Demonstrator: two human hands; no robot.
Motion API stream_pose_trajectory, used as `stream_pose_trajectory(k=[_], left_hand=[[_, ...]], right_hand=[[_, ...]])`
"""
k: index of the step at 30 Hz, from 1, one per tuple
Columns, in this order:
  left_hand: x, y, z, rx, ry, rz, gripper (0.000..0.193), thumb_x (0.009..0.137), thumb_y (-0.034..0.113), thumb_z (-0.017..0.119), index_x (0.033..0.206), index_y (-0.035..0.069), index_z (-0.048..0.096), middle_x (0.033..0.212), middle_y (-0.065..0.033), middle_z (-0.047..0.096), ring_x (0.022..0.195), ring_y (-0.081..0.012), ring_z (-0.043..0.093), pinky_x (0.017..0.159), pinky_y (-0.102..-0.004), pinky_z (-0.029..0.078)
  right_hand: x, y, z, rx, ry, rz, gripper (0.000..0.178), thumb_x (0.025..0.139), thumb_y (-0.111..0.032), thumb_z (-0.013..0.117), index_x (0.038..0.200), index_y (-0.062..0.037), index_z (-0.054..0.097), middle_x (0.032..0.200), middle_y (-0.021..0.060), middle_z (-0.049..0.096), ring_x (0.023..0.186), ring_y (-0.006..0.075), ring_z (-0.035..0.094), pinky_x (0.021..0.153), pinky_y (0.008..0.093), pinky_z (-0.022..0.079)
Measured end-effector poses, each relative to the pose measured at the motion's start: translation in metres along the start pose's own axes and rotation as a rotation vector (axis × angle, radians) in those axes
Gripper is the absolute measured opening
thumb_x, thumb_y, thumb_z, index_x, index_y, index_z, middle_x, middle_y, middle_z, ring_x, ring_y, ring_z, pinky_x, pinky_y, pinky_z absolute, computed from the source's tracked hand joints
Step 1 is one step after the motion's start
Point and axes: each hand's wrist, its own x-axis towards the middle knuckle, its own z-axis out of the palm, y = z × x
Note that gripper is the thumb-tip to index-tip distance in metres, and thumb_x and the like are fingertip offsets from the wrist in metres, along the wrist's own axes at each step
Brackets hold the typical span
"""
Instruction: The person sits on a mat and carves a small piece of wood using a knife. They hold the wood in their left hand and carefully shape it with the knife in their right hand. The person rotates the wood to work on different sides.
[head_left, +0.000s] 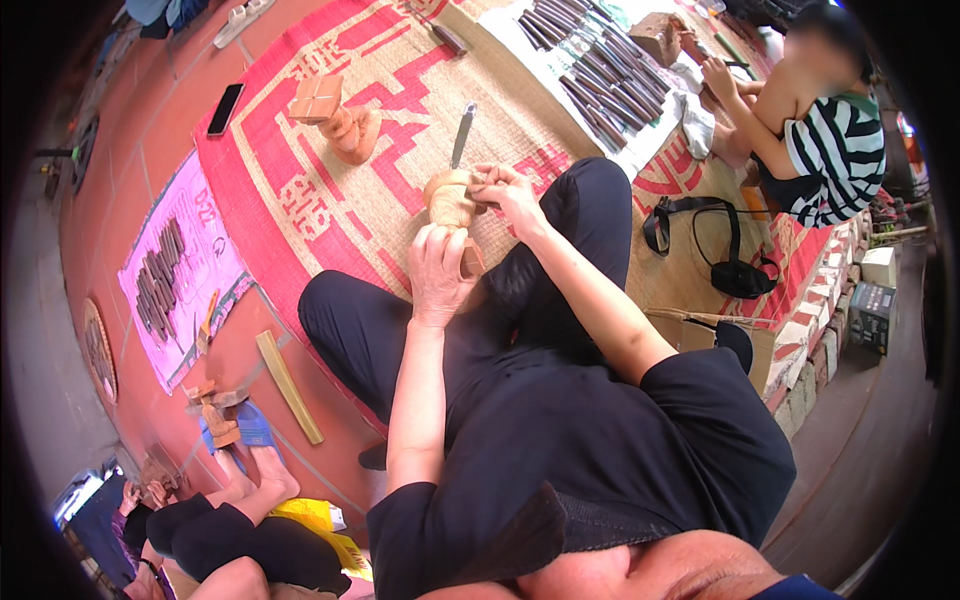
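pale wood, a small turned carving (450,200), sits upright over the person's knee, propped between both hands above the woven red-and-tan mat (330,215). the left hand (437,272) wraps the lower part of the piece from the near side, fingers curled and pressed round it. the right hand (505,190) is at the top, fingers bunched tight on a chisel (462,135) whose shaft slants up and away from the carving's rim, so the tool's long axis runs roughly away from the body while the carving's stands upright. the right hand is the nearer one to the cutting end; the left only steadies from beneath.

round about: another carved wooden stand (340,120) lies well apart on the mat to the left, a phone (225,108) beyond it on the tiled floor, a row of dark chisels (600,75) on a white cloth further off, more tools (160,275) on a pink sheet. a second person in a striped top (835,150) sits at the right. nothing lies between hands and carving.
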Motion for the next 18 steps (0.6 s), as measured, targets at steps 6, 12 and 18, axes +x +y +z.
stream_pose_trajectory(k=[6,12,18], left_hand=[[-0.003,-0.001,0.003,0.011,0.014,0.011,0.064,0.062,0.012,0.078,0.120,0.011,0.051,0.113,-0.0113,0.048,0.113,-0.0340,0.048,0.098,-0.0460,0.041],[-0.002,-0.003,0.005,0.013,0.027,0.025,0.062,0.063,0.013,0.077,0.119,0.011,0.051,0.112,-0.0113,0.049,0.114,-0.0341,0.049,0.098,-0.0460,0.041],[-0.005,-0.003,0.005,0.031,0.010,0.012,0.064,0.063,0.014,0.078,0.121,0.011,0.050,0.113,-0.0115,0.049,0.114,-0.0340,0.049,0.098,-0.0461,0.041]], right_hand=[[0.011,0.028,0.005,-0.184,0.022,-0.035,0.019,0.073,0.001,0.075,0.072,-0.0057,0.056,0.116,0.0096,0.061,0.085,0.0121,0.060,0.071,0.0258,0.049],[0.033,0.028,0.000,-0.077,0.065,0.042,0.018,0.074,-0.001,0.075,0.077,-0.0057,0.057,0.114,0.0089,0.061,0.085,0.0109,0.058,0.072,0.0255,0.048],[-0.005,0.032,0.008,-0.091,-0.092,-0.119,0.022,0.073,0.000,0.075,0.076,-0.0043,0.054,0.124,0.0115,0.058,0.094,0.0142,0.061,0.080,0.0286,0.050]])
